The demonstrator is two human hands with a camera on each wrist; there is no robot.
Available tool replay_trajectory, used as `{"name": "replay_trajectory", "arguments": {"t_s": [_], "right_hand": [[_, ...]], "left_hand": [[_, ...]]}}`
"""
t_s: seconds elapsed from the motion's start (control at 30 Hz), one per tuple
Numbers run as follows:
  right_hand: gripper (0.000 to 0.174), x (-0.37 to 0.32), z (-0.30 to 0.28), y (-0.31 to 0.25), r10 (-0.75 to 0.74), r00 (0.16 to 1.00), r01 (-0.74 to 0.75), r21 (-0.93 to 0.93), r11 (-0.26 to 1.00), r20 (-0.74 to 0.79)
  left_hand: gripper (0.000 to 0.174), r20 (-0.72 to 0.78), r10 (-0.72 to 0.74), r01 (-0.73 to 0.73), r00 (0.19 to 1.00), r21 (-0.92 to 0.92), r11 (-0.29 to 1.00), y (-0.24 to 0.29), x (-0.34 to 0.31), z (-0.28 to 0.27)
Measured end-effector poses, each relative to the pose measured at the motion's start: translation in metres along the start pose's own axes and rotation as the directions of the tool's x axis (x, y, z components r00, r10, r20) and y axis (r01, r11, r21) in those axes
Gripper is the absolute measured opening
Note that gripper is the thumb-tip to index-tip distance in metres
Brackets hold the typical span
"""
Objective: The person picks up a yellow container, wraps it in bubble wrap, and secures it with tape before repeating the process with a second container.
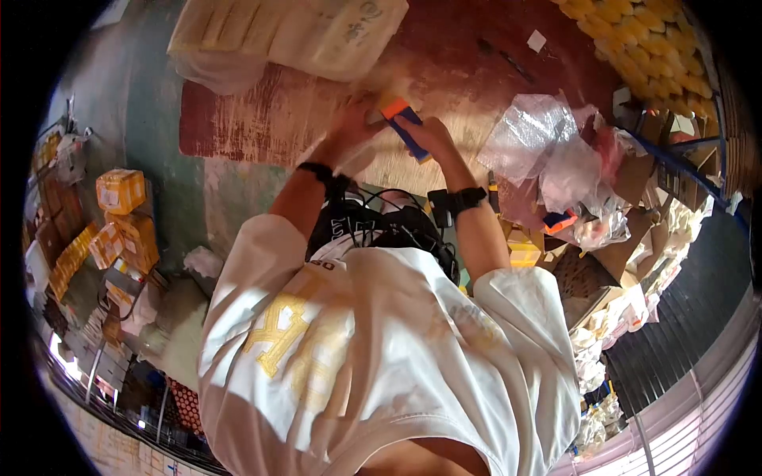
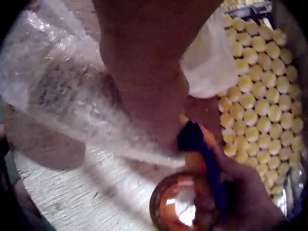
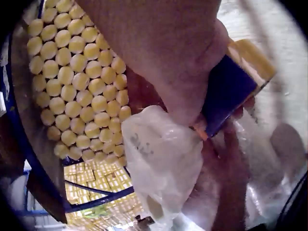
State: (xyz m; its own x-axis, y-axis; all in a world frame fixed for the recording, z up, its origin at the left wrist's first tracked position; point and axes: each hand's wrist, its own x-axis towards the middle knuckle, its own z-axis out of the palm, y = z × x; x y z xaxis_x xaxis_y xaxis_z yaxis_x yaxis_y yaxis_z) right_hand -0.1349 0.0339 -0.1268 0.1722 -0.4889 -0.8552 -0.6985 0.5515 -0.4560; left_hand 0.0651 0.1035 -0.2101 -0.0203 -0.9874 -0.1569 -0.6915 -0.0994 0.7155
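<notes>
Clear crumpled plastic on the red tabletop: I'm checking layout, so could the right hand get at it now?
Probably yes: only bare tabletop shows between the right hand and that plastic, though the hand's hold on the blue-and-orange tool might need releasing.

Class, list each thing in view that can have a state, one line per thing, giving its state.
Right hand: gripping the tape dispenser
Tape dispenser: held, tilted
Tape roll: fitted in the dispenser
Left hand: close to the dispenser; grip unclear
Clear plastic by the left hand: wrinkled
Loose plastic at the right: crumpled
Red work surface: worn in patches
Yellow-taped cartons: stacked
</notes>
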Motion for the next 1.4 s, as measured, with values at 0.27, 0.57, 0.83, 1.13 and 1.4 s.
{"name": "replay_trajectory", "arguments": {"t_s": [0.27, 0.57, 0.83, 1.13, 1.4], "right_hand": [[0.062, -0.002, -0.003, -0.008, -0.018, 1.0, 0.017, 0.04, 0.999, 0.02], [0.062, 0.002, 0.007, 0.025, 0.067, 0.997, -0.069, 0.096, 0.993, 0.026], [0.062, -0.011, 0.003, 0.018, 0.029, 0.997, -0.037, 0.113, 0.993, 0.075], [0.06, -0.017, 0.016, 0.014, -0.006, 1.0, 0.007, 0.112, 0.994, -0.011], [0.066, 0.0, 0.024, 0.04, 0.012, 1.0, -0.012, 0.095, 0.995, -0.007]], "left_hand": [[0.123, 0.009, -0.305, 0.275, 0.952, 0.408, 0.87, 0.026, -0.015, 0.009], [0.109, -0.046, -0.295, 0.294, 0.954, 0.314, 0.903, 0.046, -0.023, 0.005], [0.079, 0.333, -0.071, 0.175, 0.94, -0.296, 0.939, -0.013, 0.012, -0.011], [0.11, 0.023, -0.243, 0.205, 0.97, 0.466, 0.861, 0.032, -0.013, 0.017], [0.114, 0.074, -0.149, 0.119, 0.986, 0.315, 0.941, 0.021, -0.008, 0.01]]}}
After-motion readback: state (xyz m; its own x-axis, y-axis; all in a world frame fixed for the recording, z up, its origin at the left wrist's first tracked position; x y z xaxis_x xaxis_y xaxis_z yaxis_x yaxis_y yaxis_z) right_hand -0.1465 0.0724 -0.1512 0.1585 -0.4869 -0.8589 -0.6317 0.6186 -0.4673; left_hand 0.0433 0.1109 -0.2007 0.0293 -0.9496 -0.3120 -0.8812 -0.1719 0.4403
